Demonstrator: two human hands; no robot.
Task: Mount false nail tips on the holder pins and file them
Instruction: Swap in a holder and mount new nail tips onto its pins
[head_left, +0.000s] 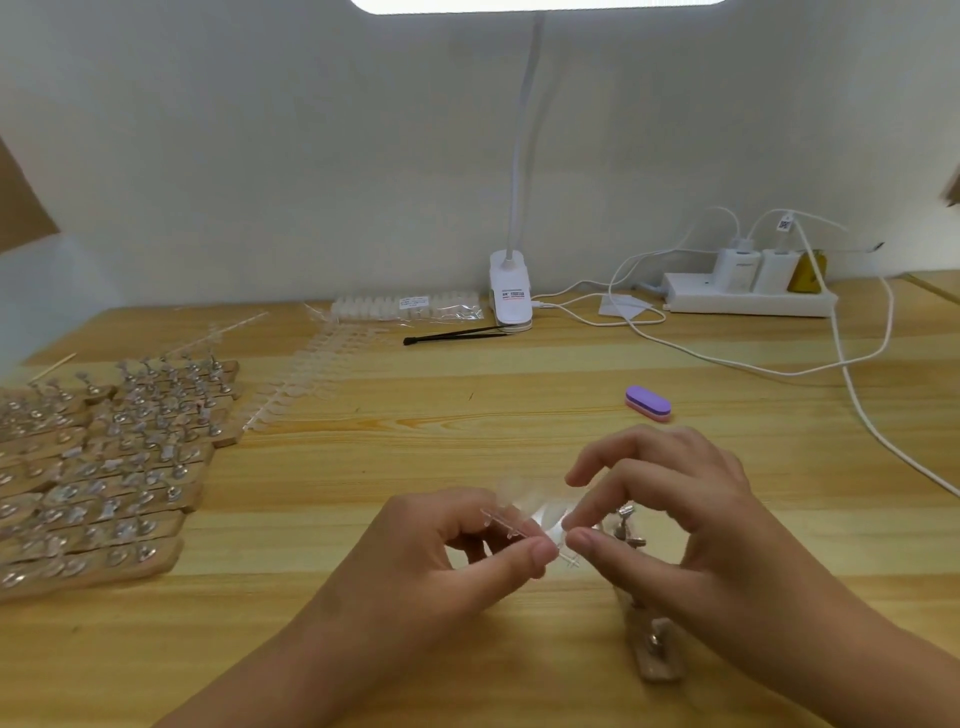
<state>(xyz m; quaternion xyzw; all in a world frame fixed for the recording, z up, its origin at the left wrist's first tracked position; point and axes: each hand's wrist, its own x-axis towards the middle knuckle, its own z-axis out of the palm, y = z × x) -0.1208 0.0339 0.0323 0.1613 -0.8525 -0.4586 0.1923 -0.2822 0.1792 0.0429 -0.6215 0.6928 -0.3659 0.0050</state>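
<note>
My left hand pinches a clear plastic strip of false nail tips between thumb and fingers, low in the middle of the desk. My right hand pinches one tip at the strip's right end with thumb and forefinger. Under my right hand lies a wooden holder strip with metal pins; most of it is hidden by the hand. A purple and pink buffer block lies on the desk beyond my right hand.
Many wooden pin holders with mounted tips fill the left side. More tip strips and a bagged set lie behind, beside black tweezers. A clip lamp, a power strip and white cables occupy the back right.
</note>
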